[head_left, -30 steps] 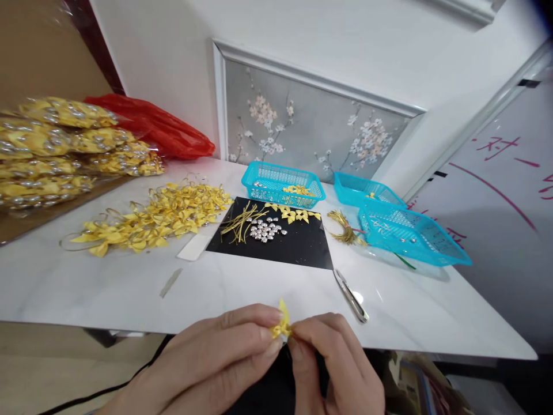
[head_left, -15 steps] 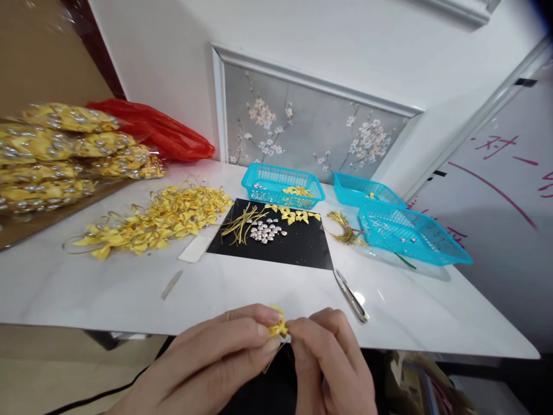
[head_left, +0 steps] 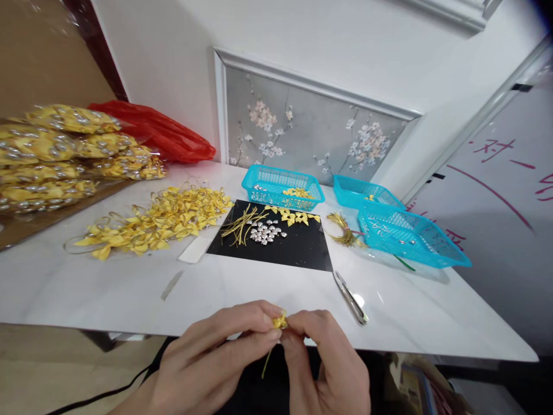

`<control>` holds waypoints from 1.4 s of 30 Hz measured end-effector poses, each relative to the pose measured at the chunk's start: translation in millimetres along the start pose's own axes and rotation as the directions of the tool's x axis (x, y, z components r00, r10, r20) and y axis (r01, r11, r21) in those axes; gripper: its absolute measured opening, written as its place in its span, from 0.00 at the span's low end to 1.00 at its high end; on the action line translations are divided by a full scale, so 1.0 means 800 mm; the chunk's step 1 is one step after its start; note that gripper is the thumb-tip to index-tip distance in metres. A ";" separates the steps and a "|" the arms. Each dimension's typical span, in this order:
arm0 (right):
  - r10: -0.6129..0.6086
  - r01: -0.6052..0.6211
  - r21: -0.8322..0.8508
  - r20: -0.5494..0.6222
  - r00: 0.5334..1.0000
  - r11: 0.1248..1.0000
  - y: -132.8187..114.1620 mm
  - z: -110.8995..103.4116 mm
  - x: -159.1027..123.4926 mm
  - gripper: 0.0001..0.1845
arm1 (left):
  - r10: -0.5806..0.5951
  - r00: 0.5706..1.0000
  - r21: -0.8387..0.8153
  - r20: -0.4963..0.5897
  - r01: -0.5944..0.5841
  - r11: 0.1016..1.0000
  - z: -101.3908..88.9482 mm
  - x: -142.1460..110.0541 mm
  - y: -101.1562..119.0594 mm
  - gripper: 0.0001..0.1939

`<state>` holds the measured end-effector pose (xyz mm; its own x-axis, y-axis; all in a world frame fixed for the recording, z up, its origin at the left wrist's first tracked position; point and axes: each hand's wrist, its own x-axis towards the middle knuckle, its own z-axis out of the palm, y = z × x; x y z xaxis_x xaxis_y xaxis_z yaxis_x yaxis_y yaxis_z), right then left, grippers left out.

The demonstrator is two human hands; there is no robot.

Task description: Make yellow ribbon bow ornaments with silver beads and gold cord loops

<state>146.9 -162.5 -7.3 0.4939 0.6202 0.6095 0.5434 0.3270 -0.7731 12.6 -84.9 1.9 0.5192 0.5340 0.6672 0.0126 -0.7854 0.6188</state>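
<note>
Between my fingertips, over the table's front edge, is a small yellow ribbon bow (head_left: 280,320). My left hand (head_left: 216,351) pinches it from the left with thumb and fingers. My right hand (head_left: 324,357) pinches its right side, fingertips close against the left ones. A thin gold cord (head_left: 266,364) hangs below the bow. The fingers cover much of the piece. Beyond the hands lies a black mat (head_left: 298,251) with gold cords (head_left: 239,225), silver beads (head_left: 264,231) and yellow ribbon pieces (head_left: 296,215) on it.
Silver snips (head_left: 351,298) lie right of the mat. Blue baskets (head_left: 283,199) stand at the back and right, near a gold cord bundle (head_left: 343,230). A heap of yellow bows (head_left: 159,222) lies left, with bagged bows (head_left: 64,155) and a red bag (head_left: 159,135) behind.
The yellow bow has turned between my fingers, its upright point no longer showing. The gold cord has come into view beneath it. Both hands stay near the same place.
</note>
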 end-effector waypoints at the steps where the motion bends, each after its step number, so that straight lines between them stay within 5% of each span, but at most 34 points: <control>1: 0.014 -0.014 -0.002 -0.007 1.000 1.000 -0.002 0.000 -0.001 0.09 | 0.038 0.999 0.010 0.037 -0.038 0.999 -0.001 0.001 -0.005 0.27; 6: 0.142 -0.143 -0.036 -0.027 0.990 0.989 -0.003 -0.016 0.005 0.12 | 0.066 0.998 -0.070 0.013 -0.065 0.995 0.005 0.011 -0.015 0.31; 9: 0.130 -0.130 -0.002 0.097 0.987 0.991 0.009 -0.032 0.030 0.07 | -0.148 0.989 -0.287 0.029 0.150 0.946 0.011 0.020 -0.010 0.22; 11: 0.196 -0.240 0.092 0.344 0.918 0.966 0.020 -0.037 0.047 0.10 | -0.339 0.932 -0.497 0.126 0.355 0.792 0.013 0.023 -0.006 0.17; 13: 0.292 -0.509 0.232 0.595 0.748 0.829 0.031 -0.033 0.057 0.13 | -0.433 0.871 -0.662 0.232 0.468 0.585 0.014 0.023 -0.005 0.15; 15: 0.306 -0.742 0.370 0.739 0.600 0.559 0.039 -0.023 0.058 0.14 | -0.442 0.841 -0.741 0.311 0.506 0.442 0.014 0.023 -0.006 0.16; 18: 0.270 -0.862 0.451 0.822 0.502 0.231 0.043 -0.011 0.051 0.13 | -0.431 0.821 -0.768 0.375 0.535 0.351 0.013 0.022 -0.008 0.16; 21: 0.257 -0.887 0.438 0.849 0.461 0.145 0.040 -0.005 0.047 0.11 | -0.416 0.815 -0.769 0.404 0.549 0.327 0.011 0.022 -0.010 0.17; 23: 0.286 -0.882 0.453 0.835 0.470 0.129 0.039 -0.002 0.048 0.13 | -0.420 0.800 -0.747 0.428 0.575 0.333 0.009 0.023 -0.010 0.15; 30: 0.590 -0.705 0.642 0.455 0.667 0.302 0.060 -0.005 0.067 0.17 | -0.459 0.753 -0.728 0.472 0.627 0.279 0.005 0.027 -0.013 0.16; 38: 0.524 -0.441 0.660 0.084 0.848 0.608 0.087 -0.014 0.094 0.18 | -0.537 0.662 -0.659 0.523 0.714 0.238 0.009 0.026 -0.012 0.09; 42: 0.413 -0.295 0.537 -0.112 0.904 0.790 0.110 -0.019 0.095 0.15 | -0.533 0.670 -0.679 0.518 0.700 0.221 0.009 0.024 -0.012 0.09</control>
<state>242.4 -97.3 -26.0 0.7466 0.6159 0.2515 -0.0805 0.4588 -0.8849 28.6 -69.4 5.7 0.7834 0.6138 -0.0975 -0.2136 0.4132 0.8852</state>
